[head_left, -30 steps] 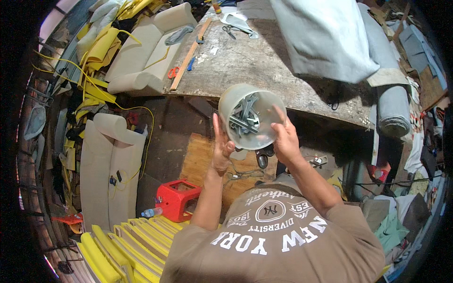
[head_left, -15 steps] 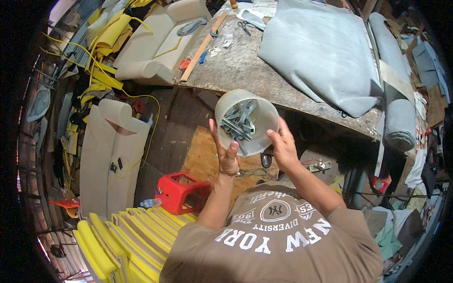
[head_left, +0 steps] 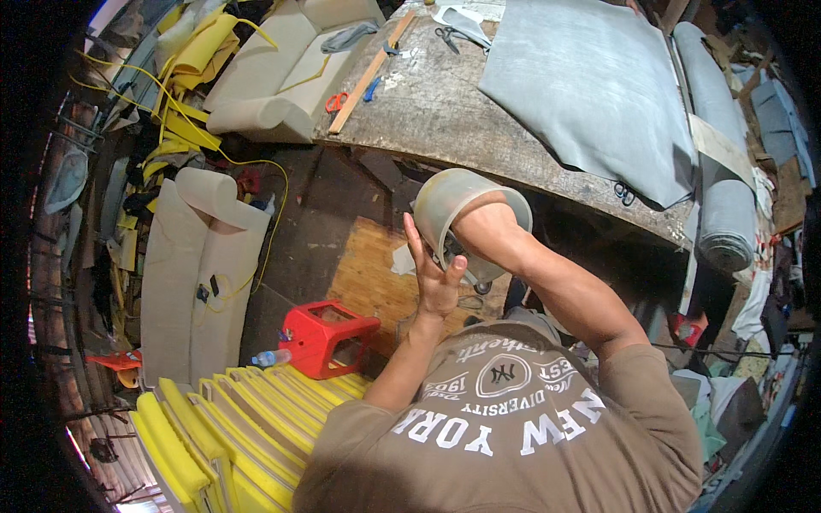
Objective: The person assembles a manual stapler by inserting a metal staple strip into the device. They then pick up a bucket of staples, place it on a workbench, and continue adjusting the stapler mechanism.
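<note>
My left hand point(head_left: 438, 282) grips a whitish, translucent plastic tub point(head_left: 434, 203) from its lower left side, thumb at the rim. The tub is tilted, its mouth toward me. Deep inside it is my right hand point(head_left: 486, 219), in past the wrist; its fingers are hidden. What they touch does not show. Only a sliver of the grey metal strips point(head_left: 451, 246) in the tub shows beneath my right wrist.
A worktable point(head_left: 428, 103) beyond the tub bears grey sheet material point(head_left: 590, 85), scissors point(head_left: 446, 38) and a wooden strip point(head_left: 372, 73). A red plastic stool point(head_left: 329, 340) stands near yellow-edged foam pieces point(head_left: 248, 427). Cream upholstered parts point(head_left: 201, 282) lie at left; a grey roll point(head_left: 727, 224) at right.
My right hand has left the tub's outer right side and gone into its mouth, covering most of the metal strips. The tub and my left hand have shifted slightly right.
</note>
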A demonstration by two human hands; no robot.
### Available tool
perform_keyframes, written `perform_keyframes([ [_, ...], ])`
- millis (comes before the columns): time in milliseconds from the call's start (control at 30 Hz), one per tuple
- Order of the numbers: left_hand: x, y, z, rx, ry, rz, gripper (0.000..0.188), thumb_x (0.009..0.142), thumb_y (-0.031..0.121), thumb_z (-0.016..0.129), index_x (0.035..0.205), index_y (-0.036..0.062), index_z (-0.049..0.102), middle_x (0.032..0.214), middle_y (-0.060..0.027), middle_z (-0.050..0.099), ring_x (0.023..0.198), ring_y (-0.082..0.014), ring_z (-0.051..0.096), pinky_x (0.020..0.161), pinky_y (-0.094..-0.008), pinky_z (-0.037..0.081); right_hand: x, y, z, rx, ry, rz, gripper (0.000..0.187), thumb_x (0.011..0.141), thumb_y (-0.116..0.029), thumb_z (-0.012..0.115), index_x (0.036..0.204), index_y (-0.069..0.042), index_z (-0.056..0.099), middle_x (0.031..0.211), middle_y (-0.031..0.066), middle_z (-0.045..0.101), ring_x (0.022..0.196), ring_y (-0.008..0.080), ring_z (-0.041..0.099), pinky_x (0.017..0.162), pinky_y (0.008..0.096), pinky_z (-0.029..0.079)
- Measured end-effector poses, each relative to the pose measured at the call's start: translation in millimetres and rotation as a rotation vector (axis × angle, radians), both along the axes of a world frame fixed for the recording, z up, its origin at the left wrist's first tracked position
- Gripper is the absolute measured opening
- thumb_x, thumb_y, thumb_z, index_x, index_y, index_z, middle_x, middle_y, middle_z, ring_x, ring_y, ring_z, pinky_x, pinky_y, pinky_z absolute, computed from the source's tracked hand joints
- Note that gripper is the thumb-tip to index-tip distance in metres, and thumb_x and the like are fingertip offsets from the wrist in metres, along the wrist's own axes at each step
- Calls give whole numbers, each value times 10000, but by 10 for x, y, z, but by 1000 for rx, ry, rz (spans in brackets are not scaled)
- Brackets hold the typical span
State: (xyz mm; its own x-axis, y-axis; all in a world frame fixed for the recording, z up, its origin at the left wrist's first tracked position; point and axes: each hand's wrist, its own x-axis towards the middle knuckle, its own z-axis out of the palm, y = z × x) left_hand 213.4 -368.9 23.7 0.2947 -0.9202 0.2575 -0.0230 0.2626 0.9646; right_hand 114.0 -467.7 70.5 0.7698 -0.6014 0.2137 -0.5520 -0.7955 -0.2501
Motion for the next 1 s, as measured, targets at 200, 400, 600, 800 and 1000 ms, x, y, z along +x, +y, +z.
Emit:
perform_keyframes([
  [200, 132, 16, -97, -22, 48, 51, 1016, 756, 450, 616, 1392, 21, -49, 1403, -157, 191, 1269, -243, 236, 1054, -346, 165, -72, 106, 24, -2, -100, -103, 113, 645, -106, 608, 736, -43, 583, 699, 116, 607, 658, 277, 618, 548, 373, 483],
  [400, 130, 2, -16, -20, 121, 72, 1020, 747, 454, 630, 1387, 2, -23, 1385, -149, 214, 1242, -232, 272, 1042, -351, 199, -275, 286, 54, -156, -347, -91, 128, 659, -130, 635, 739, -86, 546, 647, 48, 506, 593, 218, 533, 507, 342, 414],
  [600, 164, -13, -147, -19, 294, -12, 972, 763, 402, 612, 1390, 2, -13, 1395, -146, 197, 1254, -231, 257, 1047, -350, 191, -426, 347, 37, -319, -471, -57, 221, 618, -93, 676, 817, -82, 581, 681, 28, 462, 588, 180, 457, 501, 304, 347],
  [800, 144, -20, -122, -34, 331, -65, 972, 755, 379, 618, 1394, 10, -14, 1398, -146, 189, 1263, -231, 246, 1050, -351, 186, -450, 377, 21, -356, -613, -44, 319, 573, -51, 713, 871, -70, 603, 732, 41, 510, 596, 177, 463, 503, 301, 343],
  [1000, 159, 5, -102, -13, 345, -79, 984, 750, 369, 630, 1390, 3, -21, 1388, -151, 212, 1246, -232, 273, 1042, -347, 203, -410, 387, 25, -179, -635, -66, 255, 599, -75, 705, 827, -86, 592, 777, 35, 550, 652, 200, 510, 547, 314, 346],
])
